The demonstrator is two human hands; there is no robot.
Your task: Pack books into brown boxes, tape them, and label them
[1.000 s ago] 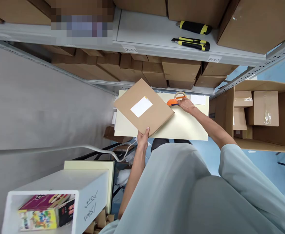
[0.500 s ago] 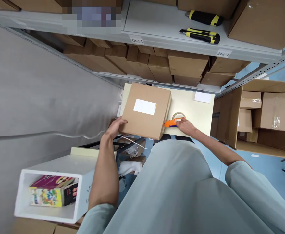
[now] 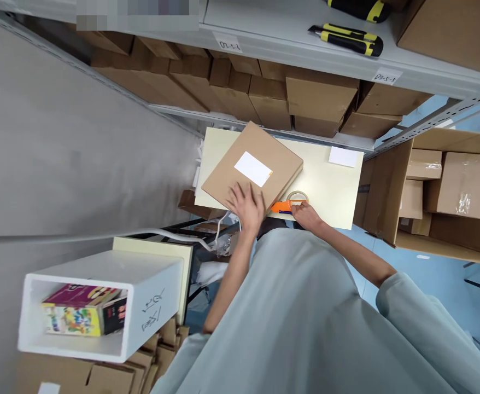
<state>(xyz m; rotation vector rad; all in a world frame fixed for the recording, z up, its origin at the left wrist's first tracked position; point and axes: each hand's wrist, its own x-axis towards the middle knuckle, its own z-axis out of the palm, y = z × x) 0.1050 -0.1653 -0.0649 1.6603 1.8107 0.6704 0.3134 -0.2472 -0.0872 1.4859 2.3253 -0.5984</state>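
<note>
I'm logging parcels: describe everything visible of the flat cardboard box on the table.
The flat cardboard box is brown, square and shut, with a white label on top. It lies turned cornerwise on the cream table. The left hand rests flat on its near corner; an orange tape dispenser, in the right hand, sits beside its edge.

Grey shelves (image 3: 297, 52), blue floor (image 3: 440, 273)
</note>
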